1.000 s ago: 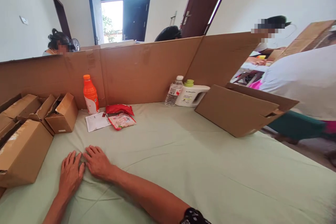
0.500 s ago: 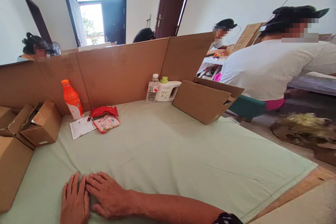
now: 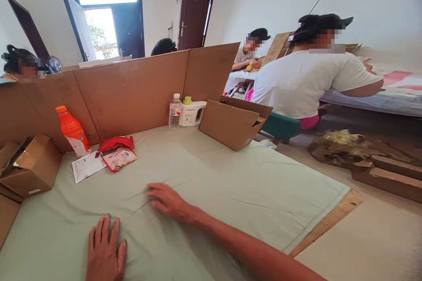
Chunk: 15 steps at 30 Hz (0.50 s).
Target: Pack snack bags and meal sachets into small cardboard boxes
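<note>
My left hand lies flat, palm down, on the pale green cloth near the front edge, fingers stretched out. My right hand rests flat on the cloth further right and ahead, fingers pointing left along a crease. Neither hand holds anything. The two hands are apart from each other.
An orange bottle, two snack packets and a white paper lie at the left. Cardboard boxes stand at the far left. A water bottle, a white jug and a folded cardboard box sit by the cardboard wall. A person in a white shirt sits at right.
My right hand slid rightward and forward across the cloth, away from my left hand, which stayed low on the cloth. The view turned to the right.
</note>
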Each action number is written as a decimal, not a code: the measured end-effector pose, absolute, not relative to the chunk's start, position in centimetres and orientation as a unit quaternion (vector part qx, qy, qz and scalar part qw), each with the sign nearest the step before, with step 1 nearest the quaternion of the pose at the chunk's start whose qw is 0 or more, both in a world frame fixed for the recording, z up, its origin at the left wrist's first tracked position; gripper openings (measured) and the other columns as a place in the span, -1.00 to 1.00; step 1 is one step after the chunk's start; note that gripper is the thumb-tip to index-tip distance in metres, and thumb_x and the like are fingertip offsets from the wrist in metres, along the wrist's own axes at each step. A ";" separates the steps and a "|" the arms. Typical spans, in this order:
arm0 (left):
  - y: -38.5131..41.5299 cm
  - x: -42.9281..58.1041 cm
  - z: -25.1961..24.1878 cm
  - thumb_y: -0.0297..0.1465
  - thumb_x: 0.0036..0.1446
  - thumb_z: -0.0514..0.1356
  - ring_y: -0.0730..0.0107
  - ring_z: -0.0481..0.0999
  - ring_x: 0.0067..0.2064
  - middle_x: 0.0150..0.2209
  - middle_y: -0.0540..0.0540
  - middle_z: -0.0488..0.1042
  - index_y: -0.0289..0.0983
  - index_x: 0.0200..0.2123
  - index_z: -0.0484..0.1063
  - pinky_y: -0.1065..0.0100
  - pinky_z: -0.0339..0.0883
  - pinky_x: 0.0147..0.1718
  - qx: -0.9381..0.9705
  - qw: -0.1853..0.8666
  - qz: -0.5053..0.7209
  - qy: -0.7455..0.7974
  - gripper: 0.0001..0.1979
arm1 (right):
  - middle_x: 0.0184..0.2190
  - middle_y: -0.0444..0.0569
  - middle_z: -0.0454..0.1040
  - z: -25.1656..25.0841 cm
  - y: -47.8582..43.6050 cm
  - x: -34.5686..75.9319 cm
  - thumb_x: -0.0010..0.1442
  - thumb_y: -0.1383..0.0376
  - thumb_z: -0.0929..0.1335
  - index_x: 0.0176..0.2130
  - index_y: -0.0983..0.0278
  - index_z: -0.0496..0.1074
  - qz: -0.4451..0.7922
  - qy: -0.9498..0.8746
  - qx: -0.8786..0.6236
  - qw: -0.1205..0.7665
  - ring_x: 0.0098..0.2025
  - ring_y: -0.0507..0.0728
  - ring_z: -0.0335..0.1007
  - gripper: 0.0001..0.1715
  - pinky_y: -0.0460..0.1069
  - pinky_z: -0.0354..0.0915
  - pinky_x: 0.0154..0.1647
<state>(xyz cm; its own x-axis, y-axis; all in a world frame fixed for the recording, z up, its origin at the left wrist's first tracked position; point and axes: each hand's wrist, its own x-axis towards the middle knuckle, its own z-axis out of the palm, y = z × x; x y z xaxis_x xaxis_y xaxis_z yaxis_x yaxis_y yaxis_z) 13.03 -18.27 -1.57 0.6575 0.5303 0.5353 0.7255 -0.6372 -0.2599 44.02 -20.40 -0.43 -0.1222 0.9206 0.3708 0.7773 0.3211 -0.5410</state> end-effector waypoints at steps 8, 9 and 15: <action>-17.2 17.8 -1.9 -0.32 0.33 0.00 -0.14 0.35 0.28 0.26 -0.37 0.41 -0.28 0.19 0.49 -0.20 0.19 0.20 -0.883 0.171 -0.160 -0.407 -0.53 | 0.31 0.17 0.34 3.0 -17.6 54.5 0.27 0.33 0.30 0.03 0.20 0.52 0.009 -0.625 -0.693 0.359 0.26 0.26 0.37 -0.63 0.18 0.46 0.07; -17.0 18.3 -1.8 -0.31 0.34 0.00 -0.14 0.34 0.29 0.26 -0.38 0.41 -0.28 0.19 0.48 -0.20 0.19 0.20 -0.883 0.166 -0.161 -0.409 -0.53 | 0.32 0.19 0.32 4.0 -17.2 55.6 0.26 0.33 0.30 0.04 0.21 0.51 -0.003 -0.615 -0.704 0.356 0.25 0.26 0.38 -0.63 0.18 0.46 0.07; -16.1 19.5 -1.3 -0.27 0.34 0.02 -0.14 0.34 0.27 0.30 -0.46 0.30 -0.36 0.12 0.53 -0.11 0.32 0.14 -0.871 0.161 -0.224 -0.406 -0.54 | 0.44 0.23 0.07 11.2 -13.9 62.7 0.23 0.34 0.31 0.31 0.27 0.27 -0.095 -0.530 -0.777 0.327 0.40 0.37 0.12 -0.33 0.26 0.35 0.21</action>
